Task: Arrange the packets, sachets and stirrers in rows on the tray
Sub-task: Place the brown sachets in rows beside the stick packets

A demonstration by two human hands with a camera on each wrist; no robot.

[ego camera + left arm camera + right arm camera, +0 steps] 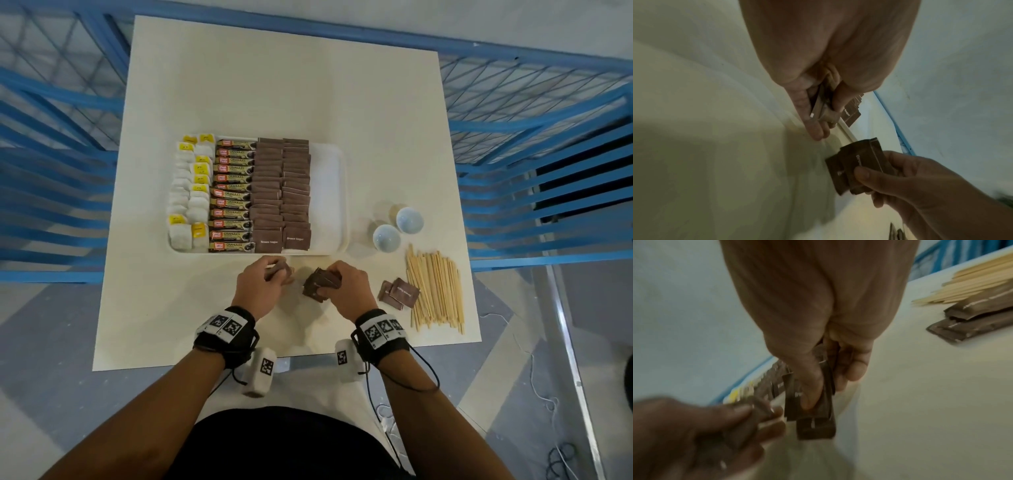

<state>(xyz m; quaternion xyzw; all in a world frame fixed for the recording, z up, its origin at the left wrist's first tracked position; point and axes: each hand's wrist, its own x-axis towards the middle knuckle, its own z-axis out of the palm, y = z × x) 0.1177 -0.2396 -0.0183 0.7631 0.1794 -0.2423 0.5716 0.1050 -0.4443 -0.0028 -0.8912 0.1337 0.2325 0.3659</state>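
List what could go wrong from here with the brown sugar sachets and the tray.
1. The right hand pinches a fanned stack of sachets; loose ones could slip onto the table.
2. Only a narrow bare strip remains on the tray, with stirrers and a small pile of sachets still outside, so space may run short.
3. The left hand, holding a few sachets, could nudge the overlapping rows.

"GRANULES" on coffee sachets (232, 192); "Brown Sugar" on brown packets (297, 238).
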